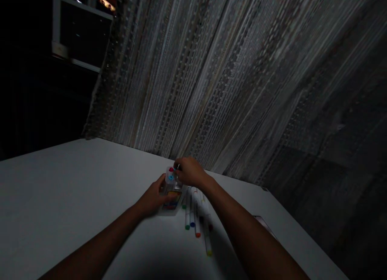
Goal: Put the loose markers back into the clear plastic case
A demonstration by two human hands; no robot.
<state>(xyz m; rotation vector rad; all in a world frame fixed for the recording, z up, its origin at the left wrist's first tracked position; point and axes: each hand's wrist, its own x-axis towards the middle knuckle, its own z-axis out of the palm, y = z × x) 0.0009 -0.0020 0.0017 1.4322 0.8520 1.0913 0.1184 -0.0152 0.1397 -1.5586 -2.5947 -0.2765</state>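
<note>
A clear plastic marker case [171, 197] stands tilted on the white table [69, 191], with red and blue marker caps showing at its top. My left hand [152, 199] is wrapped round the case's side and holds it. My right hand [189, 172] is pinched at the top of the case, its fingertips closed on a marker end there. Several loose white markers [196, 215] with coloured caps lie on the table just right of the case, under my right wrist.
A patterned grey curtain [229, 78] hangs close behind the table's far edge. A dark window [81, 30] is at the upper left. A flat sheet [264, 225] lies near the table's right edge. The scene is dim.
</note>
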